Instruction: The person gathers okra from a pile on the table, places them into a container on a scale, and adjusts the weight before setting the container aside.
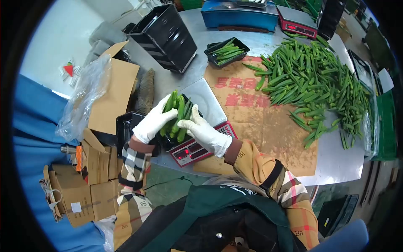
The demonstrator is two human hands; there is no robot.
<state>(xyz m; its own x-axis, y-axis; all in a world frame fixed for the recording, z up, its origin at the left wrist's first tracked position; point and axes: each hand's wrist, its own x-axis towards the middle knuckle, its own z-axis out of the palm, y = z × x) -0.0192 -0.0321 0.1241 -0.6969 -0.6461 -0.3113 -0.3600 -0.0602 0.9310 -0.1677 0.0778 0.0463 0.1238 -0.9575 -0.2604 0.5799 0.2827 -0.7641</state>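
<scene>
The left hand (156,122) and right hand (205,131) hold okra pods (181,113) between narrowed, gloved fingers in the black tray (169,143) over the scale (208,103), where an uneven squeeze could tip the tray or send pods sliding onto the worktop (344,164).

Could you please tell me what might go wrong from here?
Okra pods bunched between the left hand and right hand rise above the black tray, so some might spill. Either hand could brush the scale, disturbing its reading. Some pods in the pile lie near the right edge of the table and might fall.
</scene>
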